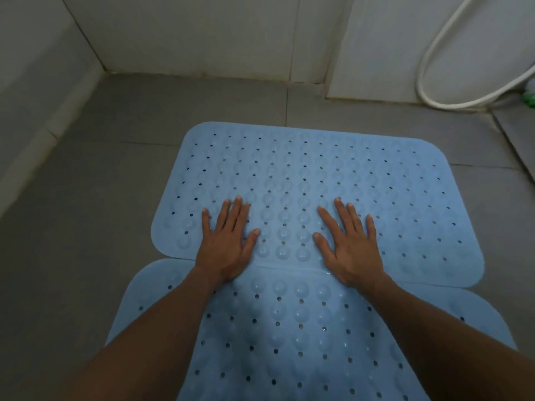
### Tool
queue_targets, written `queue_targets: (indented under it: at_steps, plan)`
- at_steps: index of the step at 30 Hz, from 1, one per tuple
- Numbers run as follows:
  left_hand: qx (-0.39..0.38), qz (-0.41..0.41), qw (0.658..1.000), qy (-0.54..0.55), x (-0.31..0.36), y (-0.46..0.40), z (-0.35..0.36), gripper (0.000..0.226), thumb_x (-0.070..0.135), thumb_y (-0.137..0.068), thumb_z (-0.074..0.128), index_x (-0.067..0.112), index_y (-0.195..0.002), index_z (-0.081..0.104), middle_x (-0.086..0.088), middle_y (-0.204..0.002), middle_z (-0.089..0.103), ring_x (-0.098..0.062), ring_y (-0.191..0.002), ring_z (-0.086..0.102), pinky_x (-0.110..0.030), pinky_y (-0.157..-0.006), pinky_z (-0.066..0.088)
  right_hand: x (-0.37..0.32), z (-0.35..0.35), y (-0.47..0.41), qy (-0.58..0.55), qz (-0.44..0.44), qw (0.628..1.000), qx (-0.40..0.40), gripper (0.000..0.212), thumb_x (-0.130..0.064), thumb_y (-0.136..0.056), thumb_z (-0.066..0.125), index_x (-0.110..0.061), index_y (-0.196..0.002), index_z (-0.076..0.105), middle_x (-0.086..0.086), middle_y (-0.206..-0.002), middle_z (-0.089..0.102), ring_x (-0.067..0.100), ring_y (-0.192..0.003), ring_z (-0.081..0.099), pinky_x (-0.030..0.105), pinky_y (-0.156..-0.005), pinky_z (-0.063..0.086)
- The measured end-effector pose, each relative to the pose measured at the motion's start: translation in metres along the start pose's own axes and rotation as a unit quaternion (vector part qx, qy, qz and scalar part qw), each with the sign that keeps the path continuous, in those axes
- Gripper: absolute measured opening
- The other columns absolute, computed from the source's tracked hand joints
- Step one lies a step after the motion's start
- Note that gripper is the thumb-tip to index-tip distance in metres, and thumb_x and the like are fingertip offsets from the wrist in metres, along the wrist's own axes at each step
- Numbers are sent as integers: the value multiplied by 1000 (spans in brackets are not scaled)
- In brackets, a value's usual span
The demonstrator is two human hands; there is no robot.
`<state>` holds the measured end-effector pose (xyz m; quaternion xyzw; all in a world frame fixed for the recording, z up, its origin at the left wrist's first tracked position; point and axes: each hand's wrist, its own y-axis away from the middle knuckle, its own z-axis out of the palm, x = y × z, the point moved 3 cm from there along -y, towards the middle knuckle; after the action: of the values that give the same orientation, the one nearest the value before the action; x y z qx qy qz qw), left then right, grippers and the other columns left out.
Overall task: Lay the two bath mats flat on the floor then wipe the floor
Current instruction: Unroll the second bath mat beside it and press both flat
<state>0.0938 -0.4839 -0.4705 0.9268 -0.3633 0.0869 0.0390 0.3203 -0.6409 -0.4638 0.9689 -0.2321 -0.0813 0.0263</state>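
Your left hand (224,244) and right hand (348,244) press flat, fingers spread, grasping nothing, on the far mat (362,180) overlapping the near mat (289,328) (both soft, floppy rubber); lift by edges.

Ran in a loop down the far right wall: a white hose (434,50), bottom curve near the floor. Sat just right of that loop, cut by the frame edge: something green (530,97), too little showing to identify. Met in the far left corner: pale tiled walls (202,33), grimy along the base.
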Motion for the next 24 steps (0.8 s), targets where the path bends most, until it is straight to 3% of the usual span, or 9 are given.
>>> queue_targets:
  at_steps: [9, 18, 20, 22, 24]
  plan:
    - [-22, 3, 1000, -12, 1, -3, -4, 69, 55, -99, 18, 16, -156, 11, -1, -164, 2, -20, -151, -1, -61, -117, 5, 0, -2, -2, 31, 0, 999, -6, 68, -64, -97, 21, -38, -158, 9, -4, -168, -4, 20, -155, -4, 57, -123, 6]
    - [-39, -10, 999, 18, 2, -6, -9, 68, 55, -100, 22, 17, -155, 14, -2, -164, 4, -21, -151, 0, -61, -117, 5, -4, -9, -4, 30, 13, 998, -60, 72, -66, -95, 9, -34, -159, 5, 1, -168, -9, 24, -155, -7, 57, -122, 1]
    - [-16, -23, 999, 25, 4, -10, -13, 63, 53, -99, 27, 16, -150, 34, -5, -159, 26, -26, -148, 20, -59, -117, 7, -13, -15, -9, 10, 23, 997, -66, 74, -68, -94, 10, -31, -158, 15, 4, -168, -1, 24, -155, -5, 54, -123, -2]
    - [40, -16, 997, 64, 7, -32, -27, 52, 48, -97, 35, 12, -124, 60, -8, -133, 58, -31, -125, 52, -53, -115, 19, -31, -27, -32, -31, 36, 998, -29, 70, -67, -95, 15, -27, -150, 34, 8, -165, 18, 25, -154, 9, 53, -124, 2]
    - [98, -24, 991, 87, -2, -70, -44, 45, 43, -96, 36, 10, -111, 63, -8, -111, 64, -28, -106, 58, -47, -110, 28, -60, -36, -76, -72, 29, 997, 6, 64, -62, -97, 18, -25, -144, 40, 8, -162, 25, 24, -153, 15, 53, -124, 6]
